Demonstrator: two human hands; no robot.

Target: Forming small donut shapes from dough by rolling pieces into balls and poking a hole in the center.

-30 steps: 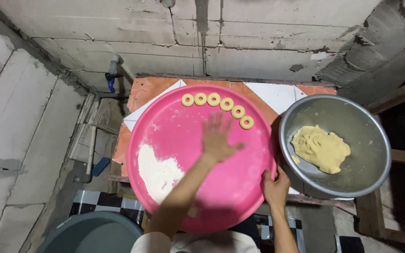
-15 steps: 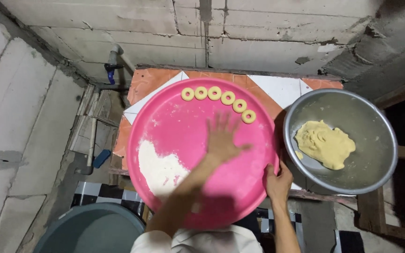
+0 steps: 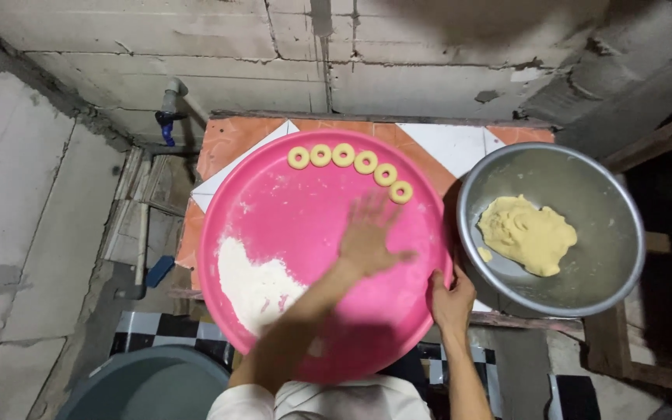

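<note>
A large round pink tray [image 3: 274, 210] lies on a tiled table. My left hand [image 3: 367, 233] rests flat on its middle, palm down, fingers spread; whether anything lies under the palm is hidden. My right hand [image 3: 451, 299] grips the tray's right rim. Several small ring-shaped dough pieces [image 3: 351, 159] sit in a curved row along the far edge, just beyond my left fingertips. A heap of white flour [image 3: 254, 284] lies on the tray's near left part.
A metal bowl [image 3: 608, 202] holding a lump of yellow dough [image 3: 526, 233] stands right of the tray, touching it. Concrete block walls close in behind and left, with a pipe and blue tap [image 3: 169, 117]. A grey bucket [image 3: 149, 385] stands below left.
My left hand has slid slightly toward the tray's right on its surface. The right hand keeps its hold on the rim. The rings, flour and bowl are unmoved.
</note>
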